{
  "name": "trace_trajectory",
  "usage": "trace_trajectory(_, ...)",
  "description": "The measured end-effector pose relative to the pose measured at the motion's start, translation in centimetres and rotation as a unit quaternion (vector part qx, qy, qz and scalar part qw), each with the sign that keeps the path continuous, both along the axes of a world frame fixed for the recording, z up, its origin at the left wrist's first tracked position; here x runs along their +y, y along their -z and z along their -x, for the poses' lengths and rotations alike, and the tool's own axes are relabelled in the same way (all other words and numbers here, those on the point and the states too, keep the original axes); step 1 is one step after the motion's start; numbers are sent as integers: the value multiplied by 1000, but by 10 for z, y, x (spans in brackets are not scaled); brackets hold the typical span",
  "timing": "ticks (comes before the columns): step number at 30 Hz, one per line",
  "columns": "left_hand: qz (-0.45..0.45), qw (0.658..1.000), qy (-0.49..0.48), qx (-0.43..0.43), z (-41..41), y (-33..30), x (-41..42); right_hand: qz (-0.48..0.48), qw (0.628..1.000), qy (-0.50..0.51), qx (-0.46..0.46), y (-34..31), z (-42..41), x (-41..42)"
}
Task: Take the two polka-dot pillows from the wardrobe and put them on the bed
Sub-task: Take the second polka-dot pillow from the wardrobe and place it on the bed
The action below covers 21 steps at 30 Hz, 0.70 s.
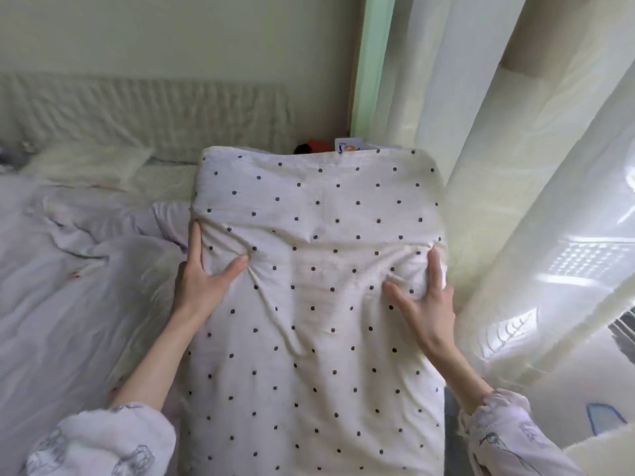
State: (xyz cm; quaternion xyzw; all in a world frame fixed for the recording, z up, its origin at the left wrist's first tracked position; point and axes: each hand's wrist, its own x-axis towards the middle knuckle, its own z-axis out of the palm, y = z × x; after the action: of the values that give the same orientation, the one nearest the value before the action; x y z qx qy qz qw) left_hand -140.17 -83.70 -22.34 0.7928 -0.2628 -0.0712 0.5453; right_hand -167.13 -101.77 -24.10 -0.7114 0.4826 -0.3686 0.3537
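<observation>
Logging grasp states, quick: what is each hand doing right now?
Left hand: grips the pillow at its left edge, thumb on top.
Right hand: grips the pillow at its right edge, thumb pressed into the fabric.

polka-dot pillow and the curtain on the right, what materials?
Polka-dot pillow: soft woven cloth, likely cotton, matte; it creases and bunches where both hands grip its sides. Curtain: thin sheer fabric, likely synthetic voile; daylight glows through its folds.
</observation>
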Motion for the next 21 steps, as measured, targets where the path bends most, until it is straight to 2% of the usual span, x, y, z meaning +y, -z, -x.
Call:
trace_trajectory(5, -2, 997, -79, 28, -30, -1, -34, -42, 996, -84, -7, 4, -66, -78)
trace_trajectory(13, 16, 981, -192, 34, -80, 2, -92, -16, 983, -182, 21, 1, -183, -177)
trace_trajectory(21, -47, 967, -245, 59, -203, 20, -171, 0, 978, -204, 48, 12, -320, -269)
